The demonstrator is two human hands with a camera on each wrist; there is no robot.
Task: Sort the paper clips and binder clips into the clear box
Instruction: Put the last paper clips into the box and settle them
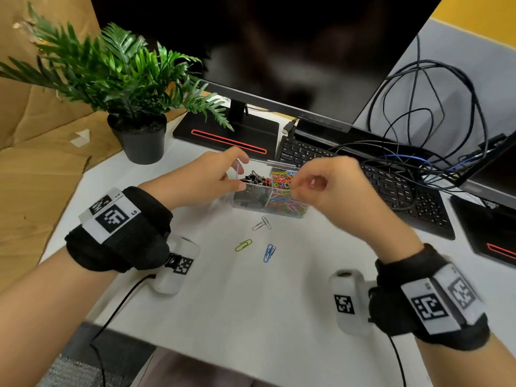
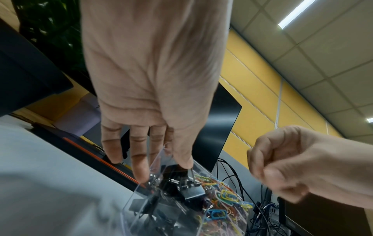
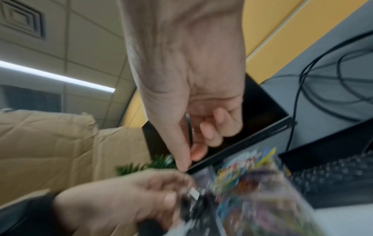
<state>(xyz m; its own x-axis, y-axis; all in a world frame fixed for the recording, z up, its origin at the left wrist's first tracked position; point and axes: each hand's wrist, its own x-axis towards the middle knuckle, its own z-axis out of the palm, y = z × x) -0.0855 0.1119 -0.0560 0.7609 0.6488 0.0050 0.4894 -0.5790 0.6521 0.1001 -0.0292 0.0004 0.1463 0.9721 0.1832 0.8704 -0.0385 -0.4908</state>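
The clear box stands on the white table with its lid up. Its left compartment holds black binder clips, its right one coloured paper clips. My left hand grips the box's left end, thumb on the near wall and fingers over the far rim; the left wrist view shows that hand on the box. My right hand hovers over the paper-clip side with curled fingers, thumb and forefinger close together, nothing seen between them. Two silver clips, a green clip and blue clips lie loose in front.
A potted plant stands at the back left, beside a monitor stand. A laptop keyboard and a tangle of cables crowd the right. Cardboard lines the table's left side. Bare white tabletop stretches toward me.
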